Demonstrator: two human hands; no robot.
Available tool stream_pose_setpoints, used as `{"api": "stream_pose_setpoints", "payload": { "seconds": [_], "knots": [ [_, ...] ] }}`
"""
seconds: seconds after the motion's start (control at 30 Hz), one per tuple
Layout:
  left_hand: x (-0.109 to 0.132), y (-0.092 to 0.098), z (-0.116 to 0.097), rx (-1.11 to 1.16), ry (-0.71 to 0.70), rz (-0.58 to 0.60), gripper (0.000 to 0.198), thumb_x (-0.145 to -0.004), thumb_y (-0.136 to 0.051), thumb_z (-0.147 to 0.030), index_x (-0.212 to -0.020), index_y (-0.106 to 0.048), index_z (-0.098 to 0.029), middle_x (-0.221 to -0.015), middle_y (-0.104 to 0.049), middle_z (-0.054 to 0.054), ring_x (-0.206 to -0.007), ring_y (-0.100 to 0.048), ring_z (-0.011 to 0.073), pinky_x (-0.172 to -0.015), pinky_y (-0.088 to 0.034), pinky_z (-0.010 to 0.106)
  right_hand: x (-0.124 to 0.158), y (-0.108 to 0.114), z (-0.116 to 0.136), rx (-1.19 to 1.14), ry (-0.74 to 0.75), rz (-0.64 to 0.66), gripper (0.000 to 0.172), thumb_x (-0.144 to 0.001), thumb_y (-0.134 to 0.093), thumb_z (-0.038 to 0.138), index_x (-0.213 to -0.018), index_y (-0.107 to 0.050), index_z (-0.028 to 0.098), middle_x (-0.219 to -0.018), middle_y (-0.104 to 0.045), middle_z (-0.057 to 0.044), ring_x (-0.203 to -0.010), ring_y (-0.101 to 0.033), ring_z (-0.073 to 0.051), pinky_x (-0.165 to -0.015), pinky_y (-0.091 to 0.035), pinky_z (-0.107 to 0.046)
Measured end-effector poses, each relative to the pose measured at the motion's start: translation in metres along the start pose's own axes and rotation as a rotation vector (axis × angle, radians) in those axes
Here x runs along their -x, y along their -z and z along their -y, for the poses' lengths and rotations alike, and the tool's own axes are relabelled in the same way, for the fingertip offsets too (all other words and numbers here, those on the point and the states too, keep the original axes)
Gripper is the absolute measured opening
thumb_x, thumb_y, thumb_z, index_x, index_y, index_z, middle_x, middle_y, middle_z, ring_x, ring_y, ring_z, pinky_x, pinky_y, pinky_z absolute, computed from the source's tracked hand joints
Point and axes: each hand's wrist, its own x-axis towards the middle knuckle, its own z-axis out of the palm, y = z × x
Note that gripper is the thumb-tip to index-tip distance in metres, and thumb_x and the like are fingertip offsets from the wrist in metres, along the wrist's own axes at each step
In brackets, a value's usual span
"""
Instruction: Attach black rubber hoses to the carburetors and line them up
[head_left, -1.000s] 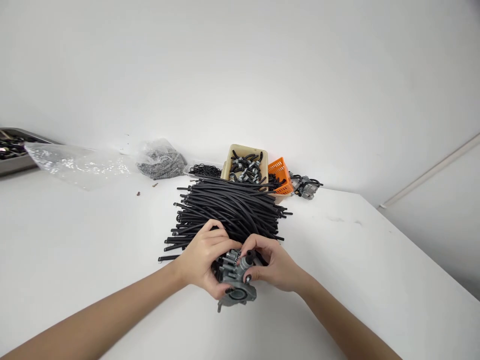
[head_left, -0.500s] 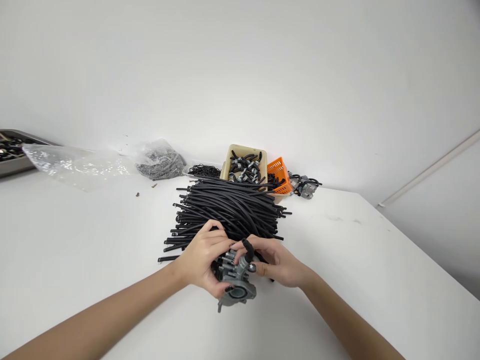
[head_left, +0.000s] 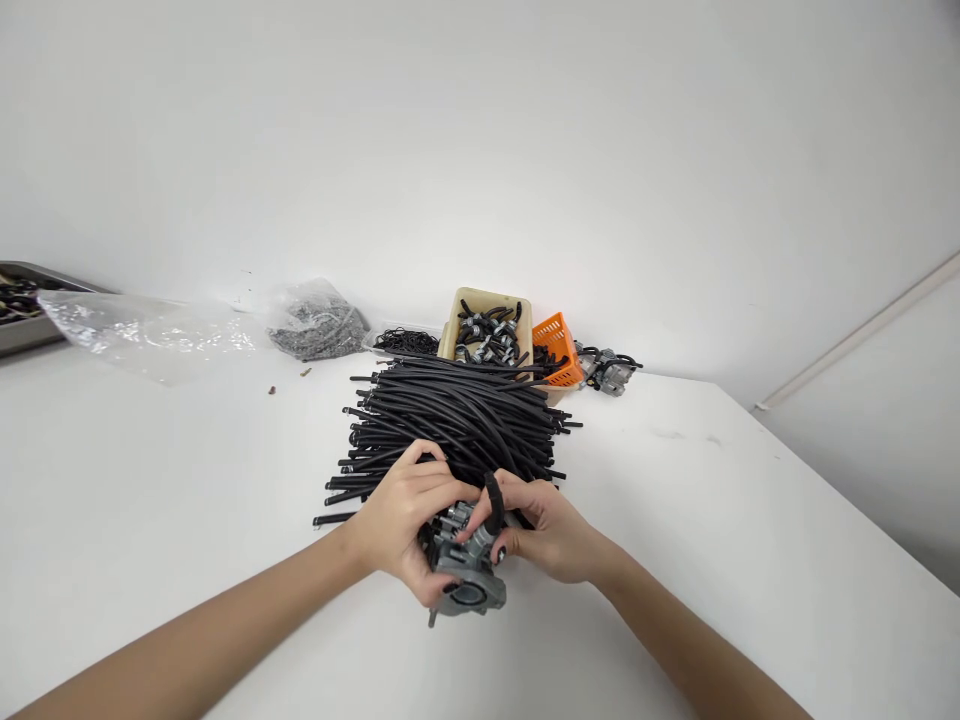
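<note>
Two bare hands work at the near side of a big pile of black rubber tubes [head_left: 457, 420] on a white table [head_left: 675, 520]. The left hand [head_left: 401, 515] is closed tight around a grey metal carburetor [head_left: 465, 565], which is held just in front of the pile. The right hand [head_left: 551, 530] is pinching a short black hose [head_left: 493, 505], and the hose stands up from the top of the carburetor. Behind the pile sit a tan tray [head_left: 487, 330] full of black hoses with metal clips and a small orange basket [head_left: 559, 350]. Farther back and to the right of the pile lies one more carburetor [head_left: 609, 372] with hoses on it. Back and to the left of the pile are a bag of grey bits [head_left: 319, 325], a clear plastic bag [head_left: 142, 335] and, far off, a metal tray [head_left: 22, 325].
</note>
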Motion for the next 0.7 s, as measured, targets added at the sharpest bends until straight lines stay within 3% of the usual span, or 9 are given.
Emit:
{"api": "stream_pose_setpoints", "payload": {
  "seconds": [0.27,0.47,0.7],
  "knots": [
    [0.0002,-0.0009,0.0006,0.000,0.027,-0.015,0.060,-0.083,-0.032,-0.068,-0.102,-0.058,-0.018,-0.070,-0.059,0.000,-0.057,-0.050,0.0150,-0.078,-0.031,0.042,0.0009,-0.0037,-0.0072,-0.017,-0.067,-0.072,0.021,-0.073,-0.077,0.030,-0.092,-0.071,0.022,-0.089,-0.062,-0.002,-0.087,-0.053,-0.015,-0.082,-0.042,-0.027],
    [0.0006,0.0009,0.0009,0.000,0.054,0.001,0.056,-0.082,-0.035,-0.067,-0.096,-0.058,-0.018,-0.067,-0.057,0.000,-0.055,-0.049,0.0155,-0.076,-0.033,0.041,0.0008,-0.0002,-0.0027,-0.020,0.016,-0.006,0.020,-0.089,-0.060,0.034,-0.101,-0.070,0.021,-0.091,-0.060,-0.005,-0.088,-0.052,-0.016,-0.081,-0.041,-0.029],
    [0.0021,-0.0016,0.0030,-0.008,0.039,-0.005,0.056,-0.081,-0.034,-0.065,-0.101,-0.059,-0.019,-0.070,-0.059,0.001,-0.056,-0.051,0.0160,-0.077,-0.033,0.042,0.0021,-0.0054,-0.0099,0.030,-0.046,-0.065,0.022,-0.084,-0.066,0.036,-0.098,-0.069,0.019,-0.087,-0.060,-0.004,-0.079,-0.052,-0.015,-0.071,-0.042,-0.027]
  ]
}}
